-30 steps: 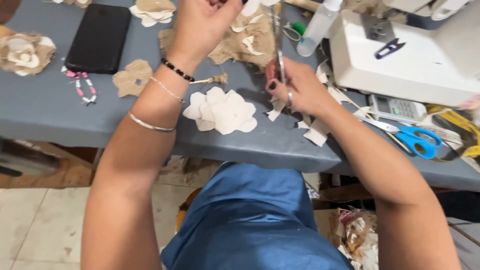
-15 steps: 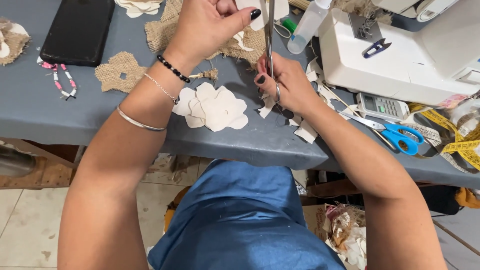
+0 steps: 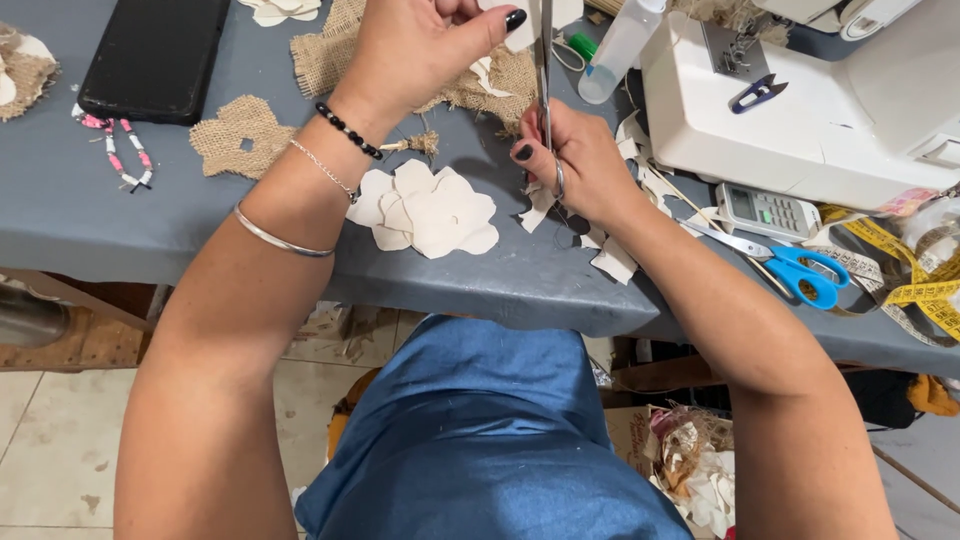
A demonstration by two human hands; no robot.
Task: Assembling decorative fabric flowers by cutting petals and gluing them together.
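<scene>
Cutting is under way: nearest you, at the counter's (image 3: 520, 285) front edge, a stack of finished cream petal shapes (image 3: 428, 208) lies with offcuts (image 3: 612, 258) scattered beside it, so several pieces look done. Just beyond, your right hand (image 3: 580, 165) is closed around the scissors (image 3: 545, 70), blades pointing away from you. Your left hand (image 3: 415, 50) pinches the cream piece (image 3: 520, 35) at the blades, mostly hidden at the frame's top. Farther off, burlap pieces (image 3: 240, 135) look uncut, so I judge the work partway through.

Soft, even daylight, faint shadows under the hands, sharp focus, slight wide-angle bending at edges.
</scene>
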